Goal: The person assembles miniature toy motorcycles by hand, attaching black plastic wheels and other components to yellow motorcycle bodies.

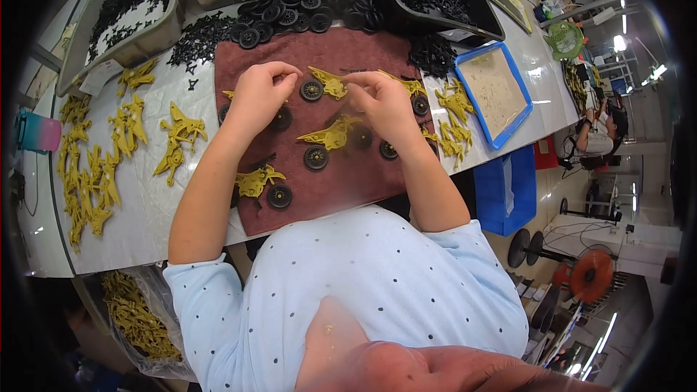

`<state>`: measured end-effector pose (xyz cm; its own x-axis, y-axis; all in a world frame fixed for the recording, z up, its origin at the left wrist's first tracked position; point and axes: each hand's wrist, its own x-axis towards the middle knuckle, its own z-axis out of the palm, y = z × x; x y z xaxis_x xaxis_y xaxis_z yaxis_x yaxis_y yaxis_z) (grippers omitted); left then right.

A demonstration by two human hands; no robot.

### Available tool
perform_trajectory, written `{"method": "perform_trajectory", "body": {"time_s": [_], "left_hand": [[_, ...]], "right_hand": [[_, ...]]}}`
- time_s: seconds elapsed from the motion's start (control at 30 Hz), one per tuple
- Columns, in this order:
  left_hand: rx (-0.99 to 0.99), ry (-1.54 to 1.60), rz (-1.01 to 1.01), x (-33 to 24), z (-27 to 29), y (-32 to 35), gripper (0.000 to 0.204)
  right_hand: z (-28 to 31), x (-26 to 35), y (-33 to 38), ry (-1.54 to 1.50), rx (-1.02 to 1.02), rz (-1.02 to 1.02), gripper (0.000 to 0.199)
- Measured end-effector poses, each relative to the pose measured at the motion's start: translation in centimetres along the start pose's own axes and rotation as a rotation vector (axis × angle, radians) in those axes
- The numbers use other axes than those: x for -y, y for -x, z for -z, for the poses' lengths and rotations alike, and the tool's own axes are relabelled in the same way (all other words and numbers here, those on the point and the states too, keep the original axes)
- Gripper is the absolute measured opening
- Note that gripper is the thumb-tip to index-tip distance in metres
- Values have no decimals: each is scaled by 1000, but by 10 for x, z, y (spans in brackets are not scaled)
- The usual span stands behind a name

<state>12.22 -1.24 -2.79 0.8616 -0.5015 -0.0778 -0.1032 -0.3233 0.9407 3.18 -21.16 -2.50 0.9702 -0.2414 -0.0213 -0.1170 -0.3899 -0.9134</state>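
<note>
My left hand (267, 94) is closed above the brown cloth, thumb and forefinger pinched together; whatever is between them is too small to make out. My right hand (382, 101) has its fingertips closed at the right end of a yellow toy motorbike body (330, 84), which has a black wheel (311, 90) at its left. Just below lies another yellow motorbike body (330, 134) with black wheels. A third body (255, 183) with a wheel rests at the cloth's lower left. Further wheeled bodies are partly hidden under my hands and forearms.
Black wheels (290, 16) are heaped at the cloth's (290, 210) far edge. Bins (185, 11) of small black parts stand behind. Loose yellow bodies (98, 174) lie left, more (454, 120) right, beside a blue-rimmed tray (521, 76). A blue bin (501, 192) stands below the table's right side.
</note>
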Motion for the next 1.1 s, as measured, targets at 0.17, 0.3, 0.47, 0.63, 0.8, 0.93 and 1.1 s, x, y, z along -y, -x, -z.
{"method": "perform_trajectory", "body": {"time_s": [0.17, 0.3, 0.47, 0.63, 0.8, 0.93, 1.1], "left_hand": [[-125, -589, -363, 5, -22, -18, 21], [-7, -784, -336, 1, -38, -27, 33], [115, -895, -375, 2, -47, -38, 33], [85, -952, -398, 1, -49, -38, 28], [46, -939, -362, 1, -48, -31, 26], [-9, -951, -303, 2, -46, -30, 26], [-13, -943, -315, 2, -46, -31, 26]], "right_hand": [[-1, -8, -5, 508, -74, 311, 17], [-2, -10, -9, 521, -85, 237, 16], [1, -13, -12, 564, -50, 226, 15], [4, -12, -12, 556, -69, 261, 16], [2, -12, -18, 615, -67, 287, 12], [-5, -15, -24, 580, -7, 243, 9], [-10, -14, -31, 632, 13, 239, 10]]}}
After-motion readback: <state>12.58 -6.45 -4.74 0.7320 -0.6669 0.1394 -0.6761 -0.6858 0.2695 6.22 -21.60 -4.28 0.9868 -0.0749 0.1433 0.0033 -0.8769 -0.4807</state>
